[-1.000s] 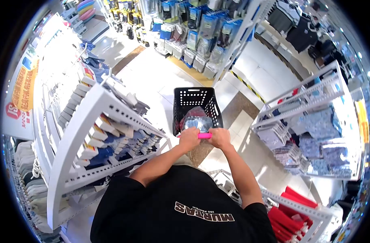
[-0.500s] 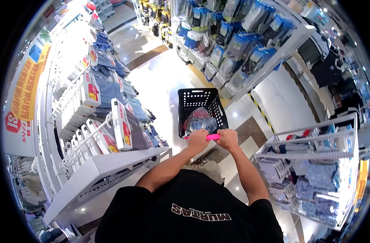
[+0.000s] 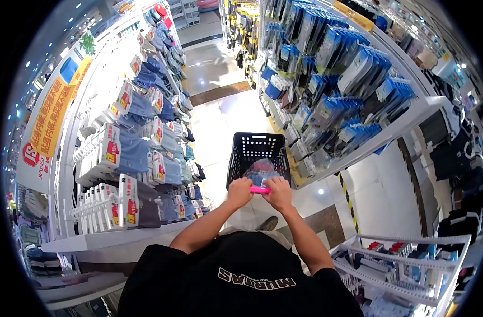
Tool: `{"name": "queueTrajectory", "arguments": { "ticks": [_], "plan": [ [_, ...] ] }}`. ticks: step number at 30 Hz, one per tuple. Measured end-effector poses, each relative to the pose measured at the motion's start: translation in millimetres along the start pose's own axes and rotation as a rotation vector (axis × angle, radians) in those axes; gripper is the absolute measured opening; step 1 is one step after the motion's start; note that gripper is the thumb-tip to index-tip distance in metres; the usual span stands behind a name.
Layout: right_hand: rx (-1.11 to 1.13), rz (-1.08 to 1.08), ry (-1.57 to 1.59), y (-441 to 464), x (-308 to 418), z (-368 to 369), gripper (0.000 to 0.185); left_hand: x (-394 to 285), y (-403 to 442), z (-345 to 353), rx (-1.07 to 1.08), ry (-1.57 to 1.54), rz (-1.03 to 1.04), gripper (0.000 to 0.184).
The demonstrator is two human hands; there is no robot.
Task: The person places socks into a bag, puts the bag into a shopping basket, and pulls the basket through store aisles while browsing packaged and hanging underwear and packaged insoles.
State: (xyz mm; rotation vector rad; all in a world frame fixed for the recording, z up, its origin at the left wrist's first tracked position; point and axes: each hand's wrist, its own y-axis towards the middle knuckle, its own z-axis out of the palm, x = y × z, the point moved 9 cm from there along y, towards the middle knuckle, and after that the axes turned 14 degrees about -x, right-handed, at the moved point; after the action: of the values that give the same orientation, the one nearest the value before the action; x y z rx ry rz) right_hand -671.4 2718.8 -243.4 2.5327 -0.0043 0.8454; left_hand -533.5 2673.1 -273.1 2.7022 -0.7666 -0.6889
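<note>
My left hand [image 3: 240,191] and my right hand [image 3: 278,192] are both closed around a pink handle [image 3: 260,189], one at each end. Just beyond it stands a black shopping basket [image 3: 259,140] with square holes in its walls. Inside, near the handle, lies a clear plastic bag [image 3: 261,169] with red and bluish contents that I cannot make out exactly. Both forearms reach forward from my black T-shirt.
On the left, a white rack [image 3: 67,243] carries boxed blue and grey garments. Packaged goods on blue hangers [image 3: 352,68] fill the rack to the right. A bright tiled aisle [image 3: 220,116] runs ahead between them. At lower right stands another white rack [image 3: 405,259].
My view has swung and shifted forward, so the aisle ahead shows more and the lower-right rack sits lower. Both hands stay on the pink handle.
</note>
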Motion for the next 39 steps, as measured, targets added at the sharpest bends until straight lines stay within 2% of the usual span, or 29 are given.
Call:
{"name": "queueTrajectory", "arguments": {
  "ticks": [2, 3, 6, 10, 14, 18, 25, 29, 34, 37, 39],
  "plan": [
    [-0.099, -0.017, 0.154, 30, 5, -28, 0.04, 6, 22, 3, 0.016, 0.018, -0.051, 0.013],
    [-0.076, 0.032, 0.191, 36, -1, -34, 0.045, 11, 33, 7, 0.009, 0.043, -0.07, 0.013],
    [-0.227, 0.145, 0.253, 39, -31, -53, 0.044, 31, 65, 28, 0.014, 0.09, -0.117, 0.011],
    [-0.27, 0.248, 0.251, 39, -82, -79, 0.043, 52, 111, 42, 0.049, 0.096, -0.206, 0.014],
    [-0.43, 0.468, 0.289, 53, -128, -114, 0.049, 83, 153, 64, 0.122, 0.065, -0.226, 0.016],
    [-0.599, 0.587, 0.278, 82, -152, -168, 0.062, 99, 194, 69, 0.064, 0.066, -0.2, 0.018],
    [-0.979, 0.477, 0.223, 144, -145, -239, 0.073, 142, 247, 92, -0.018, 0.125, -0.182, 0.024],
    [-1.17, 0.483, 0.119, 177, -155, -258, 0.073, 157, 273, 96, -0.045, 0.047, -0.169, 0.019],
    [-1.296, 0.502, -0.057, 193, -182, -262, 0.068, 179, 300, 104, 0.081, -0.003, -0.176, 0.021],
    [-1.327, 0.566, 0.145, 201, -209, -254, 0.057, 185, 313, 111, 0.195, -0.133, -0.182, 0.02],
    [-1.304, 0.604, 0.117, 211, -207, -256, 0.051, 184, 325, 105, 0.246, -0.213, -0.194, 0.023]
  ]
}}
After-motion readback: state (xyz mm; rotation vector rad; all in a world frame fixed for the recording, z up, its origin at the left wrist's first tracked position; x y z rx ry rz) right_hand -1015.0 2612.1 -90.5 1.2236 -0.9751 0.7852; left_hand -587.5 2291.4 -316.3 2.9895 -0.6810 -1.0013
